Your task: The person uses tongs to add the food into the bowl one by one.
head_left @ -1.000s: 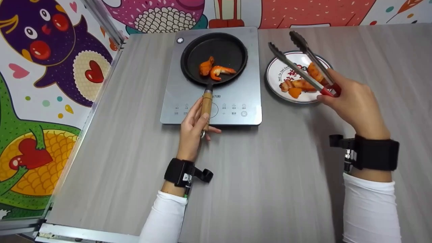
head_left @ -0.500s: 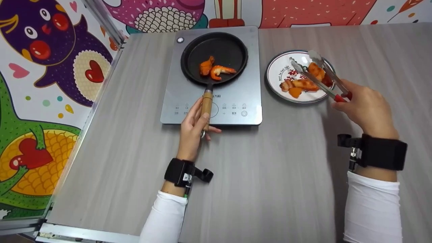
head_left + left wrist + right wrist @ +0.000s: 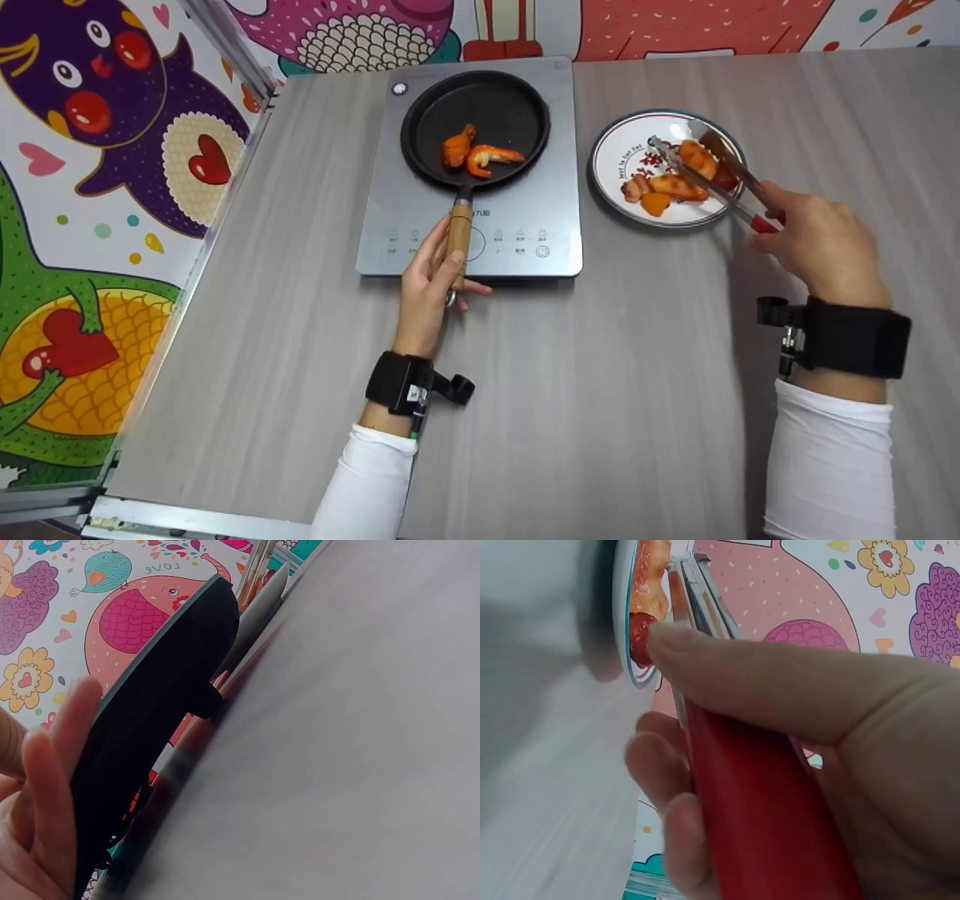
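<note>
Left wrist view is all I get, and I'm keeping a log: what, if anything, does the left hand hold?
Observer: The left hand holds the tan wooden handle of a round black pan.
Operator: Is anything in that pan?
Observer: Yes, a curled orange shrimp beside an orange-brown chunk of food.
Operator: And the right hand?
Observer: It holds red-handled metal tongs, their tips over a round white plate.

The left arm (image 3: 367, 480) slants rightward from the near edge toward the far side; the left hand (image 3: 424, 296) grips, its thumb (image 3: 448, 270) on top. The right arm (image 3: 829, 461) rises nearly straight at the near right, the right hand (image 3: 829, 240) angled leftward, fingers (image 3: 656, 765) curled.
</note>
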Tool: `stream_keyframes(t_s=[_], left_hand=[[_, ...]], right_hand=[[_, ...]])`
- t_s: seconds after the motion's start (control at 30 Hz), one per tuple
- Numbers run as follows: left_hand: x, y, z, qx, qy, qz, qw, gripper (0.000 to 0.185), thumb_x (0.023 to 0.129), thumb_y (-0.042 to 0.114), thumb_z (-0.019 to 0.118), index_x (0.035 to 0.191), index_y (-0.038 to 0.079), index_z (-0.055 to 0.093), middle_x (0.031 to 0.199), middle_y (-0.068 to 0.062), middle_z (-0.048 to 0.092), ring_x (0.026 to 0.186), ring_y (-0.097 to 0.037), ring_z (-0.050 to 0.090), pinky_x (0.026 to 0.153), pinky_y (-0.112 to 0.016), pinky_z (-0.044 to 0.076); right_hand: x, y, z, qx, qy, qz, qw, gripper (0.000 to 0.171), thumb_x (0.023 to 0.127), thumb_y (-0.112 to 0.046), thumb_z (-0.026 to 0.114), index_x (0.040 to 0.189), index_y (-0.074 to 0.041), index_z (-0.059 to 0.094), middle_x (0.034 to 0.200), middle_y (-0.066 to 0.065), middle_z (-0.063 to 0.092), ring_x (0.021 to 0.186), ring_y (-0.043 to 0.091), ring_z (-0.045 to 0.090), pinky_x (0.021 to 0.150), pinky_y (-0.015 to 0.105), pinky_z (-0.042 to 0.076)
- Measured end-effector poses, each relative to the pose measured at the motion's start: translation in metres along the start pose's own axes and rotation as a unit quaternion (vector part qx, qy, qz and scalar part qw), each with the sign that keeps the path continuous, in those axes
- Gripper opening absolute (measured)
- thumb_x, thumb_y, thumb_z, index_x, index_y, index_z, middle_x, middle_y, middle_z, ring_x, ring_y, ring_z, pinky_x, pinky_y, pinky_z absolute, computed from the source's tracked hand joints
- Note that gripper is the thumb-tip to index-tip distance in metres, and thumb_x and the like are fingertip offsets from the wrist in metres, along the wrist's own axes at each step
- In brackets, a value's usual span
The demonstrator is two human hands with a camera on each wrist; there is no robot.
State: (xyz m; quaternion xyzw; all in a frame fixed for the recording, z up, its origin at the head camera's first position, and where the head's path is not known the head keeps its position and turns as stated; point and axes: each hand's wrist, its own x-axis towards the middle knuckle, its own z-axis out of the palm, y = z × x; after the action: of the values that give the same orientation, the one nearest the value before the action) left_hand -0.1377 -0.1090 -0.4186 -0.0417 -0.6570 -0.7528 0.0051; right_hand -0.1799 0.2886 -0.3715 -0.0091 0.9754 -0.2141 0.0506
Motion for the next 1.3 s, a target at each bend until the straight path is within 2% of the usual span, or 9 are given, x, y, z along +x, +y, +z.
stream_keyframes(t_s=[0.2,0.47,0.8,1.1,1.3], left_hand=[[0.0,0.002,0.001,0.001,0.004,-0.007,1.0,0.056,0.091,0.023,0.051,0.141,0.017,0.027,0.14,-0.004,0.034,0.067,-0.044,0.06,0.037,-0.035,0.042],[-0.001,0.002,0.001,0.001,0.005,-0.009,0.9999,0.056,0.091,0.022,0.051,0.141,0.017,0.027,0.14,-0.004,0.034,0.067,-0.043,0.06,0.038,-0.036,0.043],[0.0,0.001,0.0,0.001,0.003,0.0,1.0,0.056,0.091,0.023,0.05,0.141,0.016,0.027,0.14,-0.004,0.034,0.067,-0.044,0.06,0.037,-0.039,0.042],[0.0,0.0,-0.001,0.015,0.003,0.003,0.9999,0.056,0.092,0.024,0.05,0.141,0.016,0.026,0.141,-0.005,0.033,0.067,-0.042,0.061,0.038,-0.041,0.042],[0.0,0.0,0.0,0.016,0.003,0.001,0.9999,0.056,0.092,0.023,0.05,0.141,0.016,0.026,0.14,-0.005,0.033,0.067,-0.042,0.061,0.038,-0.042,0.042]], right_hand=[[-0.003,0.003,-0.001,-0.006,0.002,-0.021,1.0,0.058,0.077,-0.011,0.067,0.131,-0.016,0.046,0.081,0.014,0.06,0.07,0.032,0.049,0.054,0.038,0.031],[-0.003,0.003,0.001,0.0,0.034,-0.025,0.999,0.055,0.076,-0.009,0.067,0.128,-0.013,0.05,0.079,0.018,0.061,0.066,0.033,0.05,0.049,0.037,0.032],[0.0,0.001,0.0,0.004,0.05,-0.038,0.998,0.05,0.08,-0.015,0.064,0.128,-0.014,0.05,0.075,0.016,0.06,0.068,0.034,0.049,0.053,0.04,0.031],[-0.002,-0.008,-0.003,0.021,0.082,-0.039,0.996,0.052,0.081,-0.016,0.064,0.13,-0.02,0.048,0.077,0.017,0.061,0.071,0.033,0.049,0.054,0.039,0.03],[-0.002,-0.009,-0.002,0.02,0.087,-0.044,0.995,0.053,0.081,-0.014,0.065,0.13,-0.018,0.048,0.075,0.017,0.06,0.068,0.032,0.048,0.053,0.038,0.029]])
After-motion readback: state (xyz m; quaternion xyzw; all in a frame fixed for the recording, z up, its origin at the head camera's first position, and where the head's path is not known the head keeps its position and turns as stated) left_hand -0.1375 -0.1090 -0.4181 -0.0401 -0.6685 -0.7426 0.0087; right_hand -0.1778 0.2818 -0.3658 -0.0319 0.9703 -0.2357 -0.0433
